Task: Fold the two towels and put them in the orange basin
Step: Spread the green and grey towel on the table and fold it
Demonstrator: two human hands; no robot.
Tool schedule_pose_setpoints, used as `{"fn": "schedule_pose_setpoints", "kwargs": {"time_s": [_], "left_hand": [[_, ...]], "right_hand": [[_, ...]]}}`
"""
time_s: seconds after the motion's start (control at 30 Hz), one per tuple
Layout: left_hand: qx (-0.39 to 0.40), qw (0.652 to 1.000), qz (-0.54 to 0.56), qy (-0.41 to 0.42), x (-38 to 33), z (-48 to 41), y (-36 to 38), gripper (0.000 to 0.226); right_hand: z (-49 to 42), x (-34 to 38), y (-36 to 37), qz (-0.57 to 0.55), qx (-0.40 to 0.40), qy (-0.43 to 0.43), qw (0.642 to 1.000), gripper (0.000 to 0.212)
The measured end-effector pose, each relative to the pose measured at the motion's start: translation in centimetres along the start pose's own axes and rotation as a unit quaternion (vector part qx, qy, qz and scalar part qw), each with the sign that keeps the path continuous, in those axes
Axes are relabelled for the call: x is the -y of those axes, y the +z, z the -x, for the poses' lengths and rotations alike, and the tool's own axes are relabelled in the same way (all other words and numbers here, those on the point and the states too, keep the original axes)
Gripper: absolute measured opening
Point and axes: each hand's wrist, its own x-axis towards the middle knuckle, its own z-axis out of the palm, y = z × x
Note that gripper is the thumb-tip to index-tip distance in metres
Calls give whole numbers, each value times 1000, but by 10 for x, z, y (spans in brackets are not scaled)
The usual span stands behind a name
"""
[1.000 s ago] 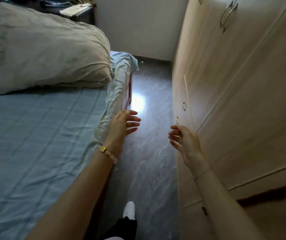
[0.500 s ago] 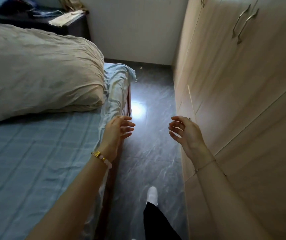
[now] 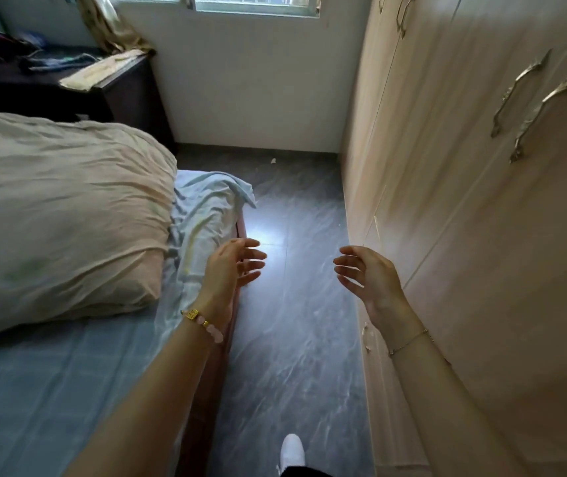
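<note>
No towel and no orange basin show in the head view. My left hand [image 3: 232,266] hovers over the right edge of the bed, fingers loosely spread and holding nothing. My right hand [image 3: 366,273] is held out over the dark floor beside the wardrobe, fingers relaxed and empty. The two palms face each other across the narrow aisle.
A bed with a blue sheet [image 3: 51,390] and a bunched beige duvet [image 3: 62,218] fills the left. A tall beige wardrobe [image 3: 481,201] with metal handles lines the right. A grey tiled aisle [image 3: 292,356] runs to the white wall under a window. A dark bedside cabinet [image 3: 127,94] stands at the back left.
The view has tilted up and moved forward along the aisle, bringing the window and cabinet into sight. Both hands stay empty and held out in front. My white-shoed foot has stepped forward.
</note>
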Motion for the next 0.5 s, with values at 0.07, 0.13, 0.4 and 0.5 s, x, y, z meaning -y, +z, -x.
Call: {"fn": "schedule_pose_setpoints", "kwargs": {"time_s": [0.07, 0.13, 0.4, 0.5], "left_hand": [[7, 1000, 0, 2, -6, -31, 18, 25], [11, 1000, -4, 4, -11, -59, 31, 24], [17, 1000, -9, 2, -16, -180, 67, 23], [17, 1000, -11, 2, -23, -233, 81, 24]], "right_hand": [[-33, 14, 0, 2, -5, -2, 1000, 19], [-61, 25, 2, 2, -5, 0, 1000, 19], [-178, 56, 21, 11, 3, 5, 1000, 21], [-231, 67, 35, 16, 1, 8, 1000, 20]]}}
